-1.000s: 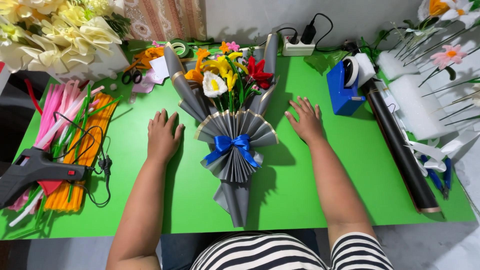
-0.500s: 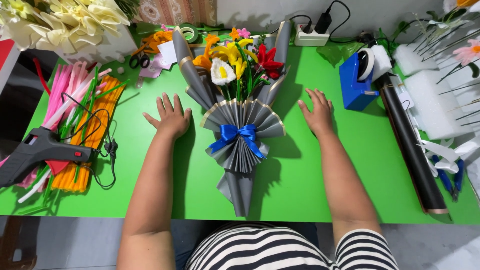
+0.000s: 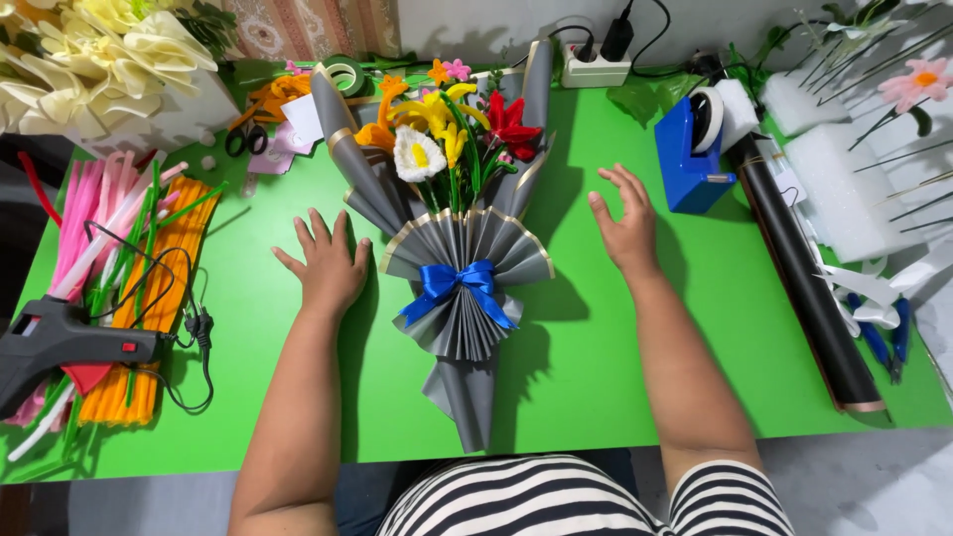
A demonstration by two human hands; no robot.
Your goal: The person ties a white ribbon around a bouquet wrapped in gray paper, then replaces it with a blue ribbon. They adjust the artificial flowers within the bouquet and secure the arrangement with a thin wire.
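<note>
A bouquet [image 3: 459, 248] of red, yellow, white and orange handmade flowers lies on the green table [image 3: 596, 347], wrapped in pleated grey paper with gold edging and tied with a blue ribbon bow [image 3: 459, 288]. My left hand [image 3: 326, 266] rests flat on the table just left of the wrap, fingers spread, its edge close to the grey paper. My right hand [image 3: 623, 223] hovers or rests to the right of the bouquet, fingers apart, holding nothing.
A black glue gun [image 3: 60, 342] with its cord lies at the left on pink, green and orange pipe cleaners [image 3: 109, 258]. A blue tape dispenser [image 3: 695, 149], a black paper roll [image 3: 804, 288], white foam, scissors [image 3: 238, 139] and a power strip [image 3: 596, 69] ring the table.
The view has shifted slightly. Both hands stay flat beside the bouquet, with my right hand a little further from it. The bouquet has not moved.
</note>
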